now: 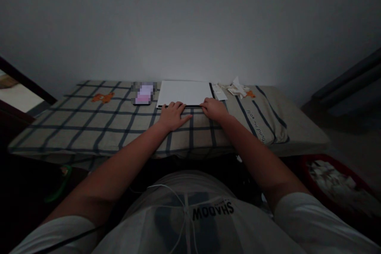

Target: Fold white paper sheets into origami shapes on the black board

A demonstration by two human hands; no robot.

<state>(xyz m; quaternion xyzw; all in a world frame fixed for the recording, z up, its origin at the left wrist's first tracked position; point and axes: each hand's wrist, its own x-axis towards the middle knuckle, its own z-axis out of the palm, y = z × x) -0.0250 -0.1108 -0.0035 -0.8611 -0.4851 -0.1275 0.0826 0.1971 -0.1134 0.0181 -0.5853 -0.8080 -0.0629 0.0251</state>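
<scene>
A flat white rectangular sheet or board (183, 92) with black strips along its front and right edges lies on the checked cloth. My left hand (172, 116) rests palm down at its front edge, fingers laid on the dark strip and thumb stretched out to the right. Near the front right corner, my right hand (214, 109) has its fingers bent together on the same black edge. Whether anything small sits under those fingertips is hidden.
A phone-like item (145, 94), partly blurred out, lies to the left. Crumpled white paper (237, 88) and a small white slip (220, 93) sit to the right. The checked cloth (119, 127) covers the table up to the wall. A red basin (342, 182) of scraps stands lower right.
</scene>
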